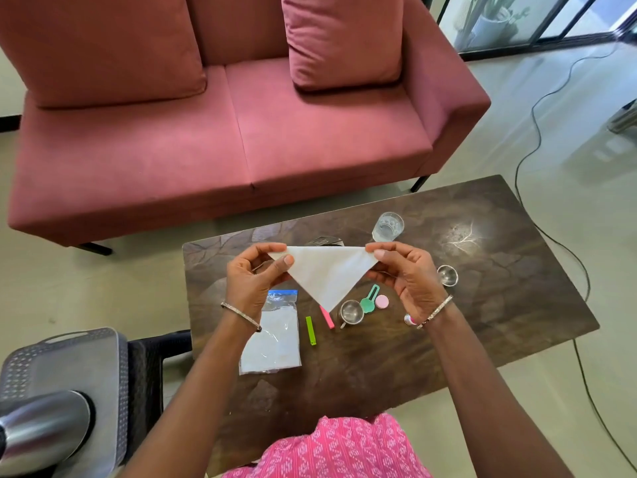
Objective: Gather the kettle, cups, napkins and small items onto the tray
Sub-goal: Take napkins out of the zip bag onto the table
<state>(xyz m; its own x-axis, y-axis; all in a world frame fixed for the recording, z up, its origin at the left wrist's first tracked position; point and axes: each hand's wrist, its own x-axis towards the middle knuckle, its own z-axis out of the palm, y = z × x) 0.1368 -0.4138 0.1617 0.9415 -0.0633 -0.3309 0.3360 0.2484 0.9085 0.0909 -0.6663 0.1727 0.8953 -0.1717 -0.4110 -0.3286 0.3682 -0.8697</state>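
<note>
A white napkin [327, 274], folded into a triangle, hangs above the dark table [499, 305]; my left hand [253, 281] pinches its left corner and my right hand [410, 277] its right corner. A grey tray [69, 360] sits at the lower left on a black chair, with the steel kettle [44, 429] on it. On the table lie a zip bag of napkins [274, 343], a steel cup [351, 312], another steel cup [447, 275], a glass [387, 226], a green stick [311, 330], a pink stick [327, 318], a green clip [369, 301] and a pink cap [382, 301].
A red sofa [224, 139] stands just beyond the table's far edge. A black cable [531, 132] runs across the floor on the right. A small pink-and-white object [408, 319] lies by my right wrist. Something metallic [324, 241] is partly hidden behind the napkin.
</note>
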